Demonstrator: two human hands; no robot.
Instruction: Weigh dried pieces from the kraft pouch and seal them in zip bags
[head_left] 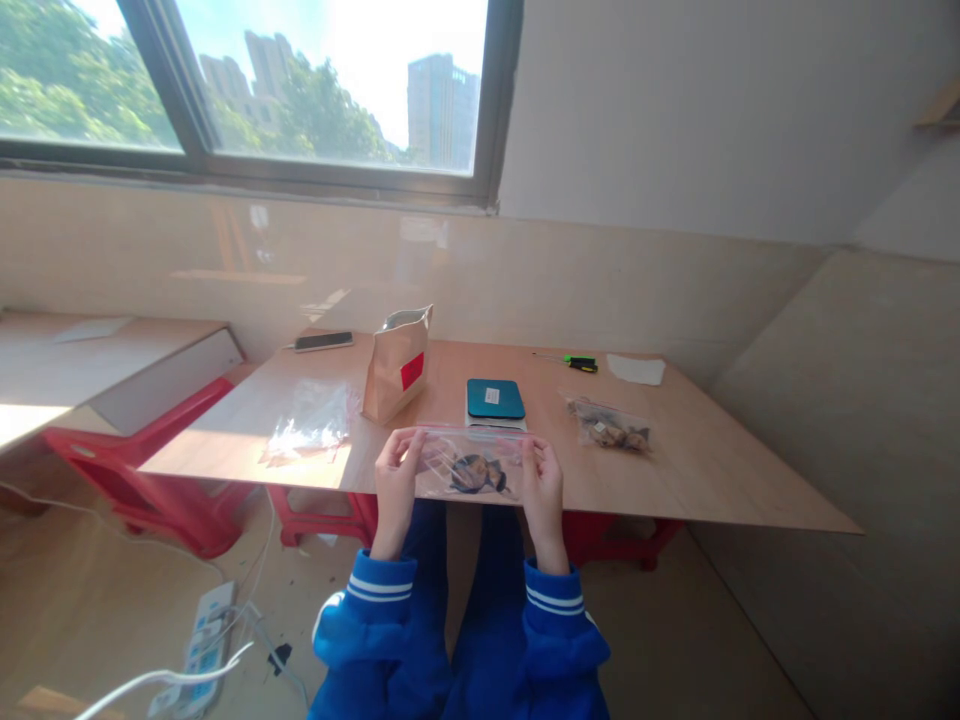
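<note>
A clear zip bag (442,478) with dark brown dried pieces in it, perhaps mushrooms, hangs between my hands at the table's front edge. My left hand (397,470) pinches its upper left corner. At the upper right corner, my right hand (543,475) grips it the same way. The bag's top edge is stretched level; whether its seal is closed I cannot tell. Just behind it lies a small scale with a teal top (495,398). A tan paper pouch (397,370) with a red label stands upright with its top open, left of the scale.
Several flat clear bags (311,422) lie on the table's left. Filled zip bags (613,428) rest to the right. Farther back are a phone (324,342), a green-and-black screwdriver (579,363) and white paper (636,370). Red stools (161,480) and a power strip (206,640) are below.
</note>
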